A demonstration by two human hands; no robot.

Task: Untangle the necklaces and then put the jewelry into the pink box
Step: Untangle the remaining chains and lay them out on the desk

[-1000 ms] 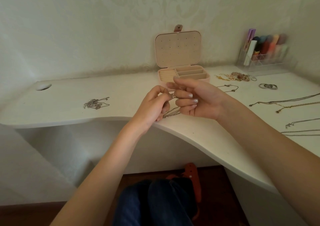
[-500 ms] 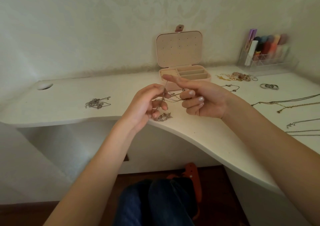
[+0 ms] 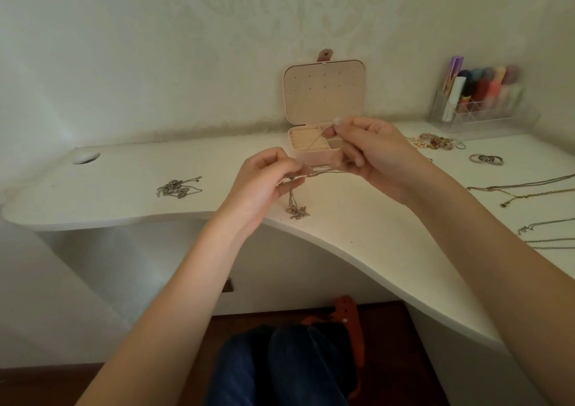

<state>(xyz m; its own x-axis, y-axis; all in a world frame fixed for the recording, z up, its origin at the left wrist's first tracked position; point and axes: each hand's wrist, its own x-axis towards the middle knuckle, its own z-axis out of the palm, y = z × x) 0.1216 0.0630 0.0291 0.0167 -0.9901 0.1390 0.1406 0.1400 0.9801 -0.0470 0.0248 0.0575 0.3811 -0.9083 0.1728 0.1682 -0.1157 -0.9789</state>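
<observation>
Head view. My left hand (image 3: pixel 264 181) pinches a thin silver necklace (image 3: pixel 298 209) between thumb and fingertips; a short length hangs straight down from that pinch and ends in a small knotted clump resting on the white desk (image 3: pixel 357 237) just below my fingers. My right hand (image 3: pixel 376 153) is raised above and to the right of the left, fingers curled, pinching a strand of the same chain that runs diagonally down-left toward my left hand; a second strand runs nearly level between the two hands. The pink box (image 3: pixel 314 153) sits open directly behind my hands, its lid upright, its ribbed cream compartment showing between them and its right part covered by my right hand. A second tangled chain (image 3: pixel 177 188) lies on the desk well to the left of my left hand. Straightened necklaces (image 3: pixel 525 189) lie well to the right of my right hand, rings (image 3: pixel 486 159) beyond them. Against the frame half a second ago: my right hand has lifted and shifted right, the hands are farther apart, the strands are drawn longer, and the hanging clump remains on the desk.
</observation>
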